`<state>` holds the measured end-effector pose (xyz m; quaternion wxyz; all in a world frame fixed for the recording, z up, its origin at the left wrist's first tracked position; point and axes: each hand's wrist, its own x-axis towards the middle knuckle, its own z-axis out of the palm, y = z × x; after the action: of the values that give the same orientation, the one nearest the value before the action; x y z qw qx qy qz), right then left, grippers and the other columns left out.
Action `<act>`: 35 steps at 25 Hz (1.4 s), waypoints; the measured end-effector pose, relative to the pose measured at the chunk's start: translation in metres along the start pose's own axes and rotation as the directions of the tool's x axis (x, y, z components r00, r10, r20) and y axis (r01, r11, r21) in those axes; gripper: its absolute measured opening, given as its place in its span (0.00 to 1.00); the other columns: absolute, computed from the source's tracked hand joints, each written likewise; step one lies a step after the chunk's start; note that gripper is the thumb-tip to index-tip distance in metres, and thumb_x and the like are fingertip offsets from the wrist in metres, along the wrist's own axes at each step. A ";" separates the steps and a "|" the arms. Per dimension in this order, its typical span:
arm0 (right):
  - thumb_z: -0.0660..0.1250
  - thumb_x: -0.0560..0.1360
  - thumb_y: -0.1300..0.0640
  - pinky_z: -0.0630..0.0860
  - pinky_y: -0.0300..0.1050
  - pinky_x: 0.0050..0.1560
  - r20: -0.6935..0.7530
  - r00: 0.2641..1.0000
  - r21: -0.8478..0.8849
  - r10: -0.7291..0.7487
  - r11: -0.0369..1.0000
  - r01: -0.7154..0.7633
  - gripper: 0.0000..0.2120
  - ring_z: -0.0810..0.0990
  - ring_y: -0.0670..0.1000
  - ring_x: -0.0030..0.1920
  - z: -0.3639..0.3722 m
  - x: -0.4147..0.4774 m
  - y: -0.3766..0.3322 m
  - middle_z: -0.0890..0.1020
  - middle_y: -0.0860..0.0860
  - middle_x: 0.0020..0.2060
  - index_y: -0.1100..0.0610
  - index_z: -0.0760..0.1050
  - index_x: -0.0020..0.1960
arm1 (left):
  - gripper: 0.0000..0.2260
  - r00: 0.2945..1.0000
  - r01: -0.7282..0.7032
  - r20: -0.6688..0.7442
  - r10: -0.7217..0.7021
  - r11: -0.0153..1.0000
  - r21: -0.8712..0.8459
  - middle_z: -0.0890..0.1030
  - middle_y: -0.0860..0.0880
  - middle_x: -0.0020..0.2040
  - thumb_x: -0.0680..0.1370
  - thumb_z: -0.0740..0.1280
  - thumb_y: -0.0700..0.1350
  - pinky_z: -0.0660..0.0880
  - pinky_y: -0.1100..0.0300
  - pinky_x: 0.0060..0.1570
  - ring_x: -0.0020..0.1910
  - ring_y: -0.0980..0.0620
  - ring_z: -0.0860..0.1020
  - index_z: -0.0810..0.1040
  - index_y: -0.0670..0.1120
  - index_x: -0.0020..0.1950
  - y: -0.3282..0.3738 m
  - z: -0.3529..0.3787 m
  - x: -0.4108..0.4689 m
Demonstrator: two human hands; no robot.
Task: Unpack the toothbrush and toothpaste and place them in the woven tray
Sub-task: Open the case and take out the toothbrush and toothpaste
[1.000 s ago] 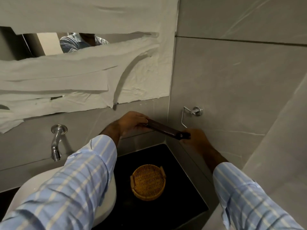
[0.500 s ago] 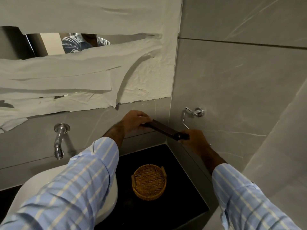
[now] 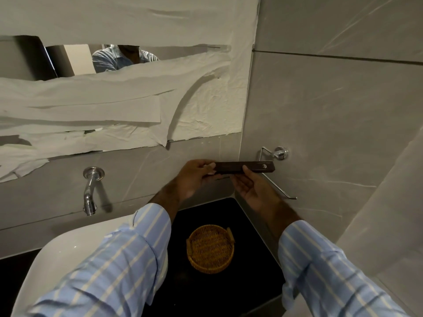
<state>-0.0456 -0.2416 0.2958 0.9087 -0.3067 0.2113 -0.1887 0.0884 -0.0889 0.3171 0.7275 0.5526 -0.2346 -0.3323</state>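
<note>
Left hand [image 3: 194, 177] and right hand [image 3: 254, 191] raised, palms up, fingers curled.

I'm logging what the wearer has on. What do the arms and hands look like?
Both arms wear long light-blue sleeves with pale stripes crossing in a check, cuffs ending above the wrists. The left hand and right hand are bare: no gloves, rings or watch visible.

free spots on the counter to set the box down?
Bare black counter all around the woven tray, widest in front of it and to its right toward the wall. The tray itself is empty. Left is tight: the white basin and left sleeve crowd it.
</note>
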 end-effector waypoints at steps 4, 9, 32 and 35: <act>0.68 0.78 0.62 0.85 0.48 0.46 0.009 1.000 -0.023 -0.009 1.000 0.009 0.04 0.88 0.56 0.40 0.008 -0.001 -0.005 0.87 0.60 0.40 0.62 0.78 0.51 | 0.08 0.996 0.020 -0.089 -0.026 0.998 -0.067 0.85 0.40 0.48 0.79 0.64 0.34 0.84 0.56 0.44 0.46 0.45 0.85 0.80 0.38 0.56 -0.008 -0.004 -0.004; 0.68 0.77 0.63 0.86 0.45 0.40 0.018 0.997 -0.153 -0.075 0.985 0.077 0.04 0.88 0.53 0.40 0.023 0.001 -0.007 0.88 0.57 0.39 0.61 0.78 0.51 | 0.06 0.880 -0.024 -0.414 0.234 0.892 0.452 0.84 0.43 0.41 0.71 0.75 0.39 0.79 0.54 0.44 0.38 0.46 0.81 0.83 0.42 0.46 -0.026 -0.007 0.000; 0.67 0.79 0.58 0.82 0.38 0.38 0.035 0.866 -0.560 -0.498 0.708 0.430 0.05 0.86 0.54 0.46 0.049 0.021 -0.060 0.84 0.62 0.52 0.59 0.77 0.46 | 0.10 0.963 0.013 -0.210 -0.169 0.806 -0.592 0.84 0.37 0.52 0.76 0.69 0.35 0.81 0.63 0.40 0.46 0.49 0.86 0.80 0.34 0.56 -0.063 -0.020 -0.003; 0.66 0.79 0.56 0.82 0.35 0.35 -0.056 0.833 -0.561 -0.550 0.708 0.430 0.05 0.86 0.48 0.40 0.035 0.020 -0.071 0.85 0.59 0.51 0.58 0.77 0.49 | 0.07 0.942 -0.029 -0.289 -0.170 0.817 -0.576 0.80 0.36 0.57 0.77 0.67 0.35 0.81 0.65 0.39 0.50 0.48 0.83 0.79 0.34 0.55 -0.071 -0.036 -0.008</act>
<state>-0.0269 -0.2870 0.3613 0.6761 -0.5656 0.2637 -0.3918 0.0927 -0.0716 0.2391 0.8750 0.3645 0.0212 -0.3178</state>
